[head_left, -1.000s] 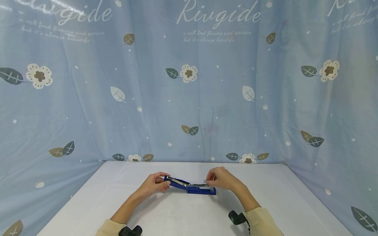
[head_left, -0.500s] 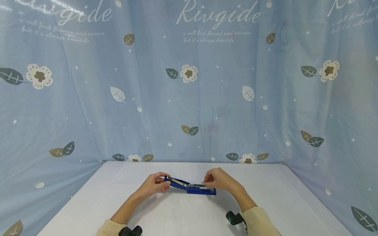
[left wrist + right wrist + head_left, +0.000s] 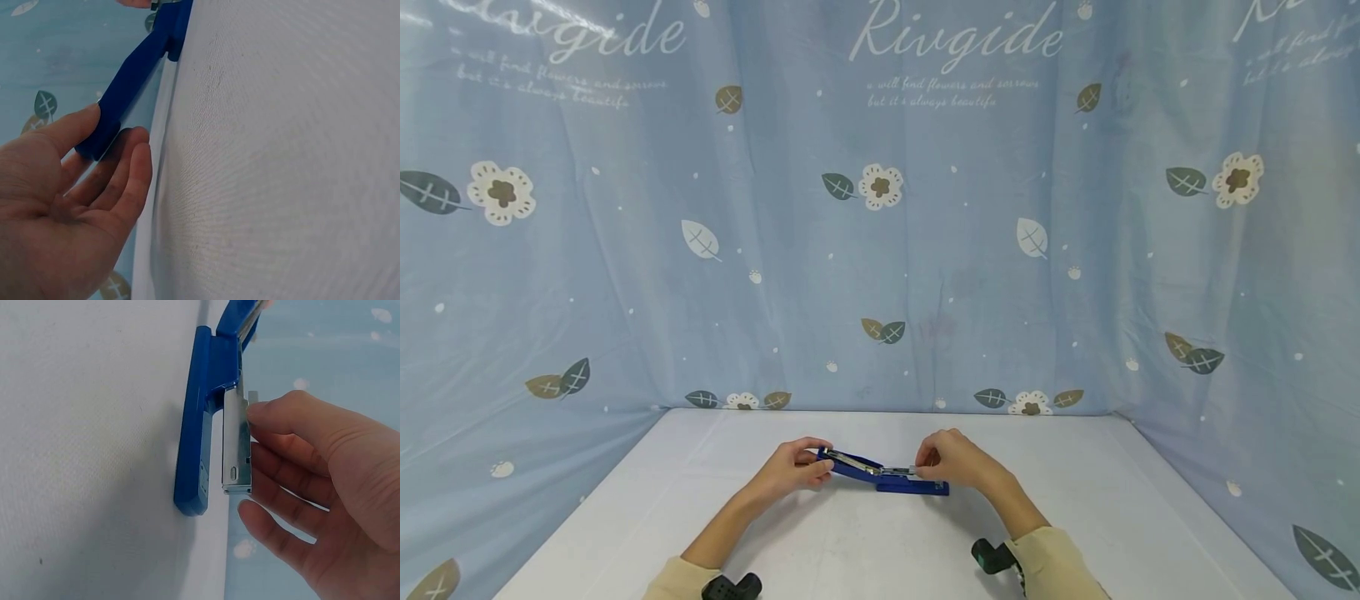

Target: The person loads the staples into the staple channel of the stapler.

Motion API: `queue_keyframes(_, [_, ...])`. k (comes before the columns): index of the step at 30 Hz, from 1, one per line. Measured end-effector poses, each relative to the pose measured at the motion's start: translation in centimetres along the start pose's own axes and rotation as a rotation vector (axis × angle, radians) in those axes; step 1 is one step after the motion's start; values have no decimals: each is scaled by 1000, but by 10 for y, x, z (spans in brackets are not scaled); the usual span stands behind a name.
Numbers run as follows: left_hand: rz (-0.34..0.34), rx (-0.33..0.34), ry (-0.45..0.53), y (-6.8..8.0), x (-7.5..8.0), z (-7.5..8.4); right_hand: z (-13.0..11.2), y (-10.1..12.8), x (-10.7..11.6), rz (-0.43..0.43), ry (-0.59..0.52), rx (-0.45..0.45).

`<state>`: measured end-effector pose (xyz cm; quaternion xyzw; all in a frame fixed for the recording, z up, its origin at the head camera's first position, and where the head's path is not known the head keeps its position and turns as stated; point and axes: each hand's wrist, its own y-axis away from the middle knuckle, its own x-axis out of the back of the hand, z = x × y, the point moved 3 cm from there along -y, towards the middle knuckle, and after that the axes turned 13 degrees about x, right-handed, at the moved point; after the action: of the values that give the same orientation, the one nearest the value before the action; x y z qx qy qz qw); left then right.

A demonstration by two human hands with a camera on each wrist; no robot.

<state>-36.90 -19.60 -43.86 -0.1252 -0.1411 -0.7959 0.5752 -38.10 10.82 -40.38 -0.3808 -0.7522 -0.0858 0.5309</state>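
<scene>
the right hand has slid leftward along the open blue metal-railed stapler, toward the white table's left edge; its forearm drew in

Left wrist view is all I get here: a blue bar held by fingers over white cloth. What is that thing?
Observer: It's a blue stapler, swung open on the white table; the left hand holds up the lid's end.
Operator: And the other hand? I see just a sliver at the top.
Observer: The right hand is at the stapler's far end, fingertips on the metal staple channel.
Operator: Is it holding anything?
Observer: A small grey piece shows by the fingertips, perhaps staples; too small to be sure.
Operator: What's behind all this?
Observer: A blue curtain printed with flowers and leaves.
</scene>
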Motion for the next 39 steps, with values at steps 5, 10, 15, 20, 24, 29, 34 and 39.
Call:
queue_keyframes(5, [2, 3, 7, 0, 0, 0, 0, 0, 1, -4, -4, -13])
queue_keyframes(10, [1, 2, 8, -1, 0, -1, -1, 1, 1, -8, -12, -13])
queue_keyframes(15, [-2, 2, 14, -2, -1, -2, 0, 1, 0, -7, -18, -10])
queue_keyframes(20, [2, 2, 9, -2, 0, -2, 4, 1, -1, -7, -29, -14])
queue_keyframes(24, [-2, -3, 7, -1, -1, -1, 5, 1, -2, -3, -36, -4])
queue_keyframes(29, [-1, -9, 7, 0, 0, -1, 5, 2, -4, 4, -40, 0])
queue_keyframes(34, [6, -2, 5, -1, 0, -2, 3, 3, -4, 11, -42, -9])
queue_keyframes(39, [7, -3, 7, -2, 1, -1, 2, 3, -3, 12, -40, -16])
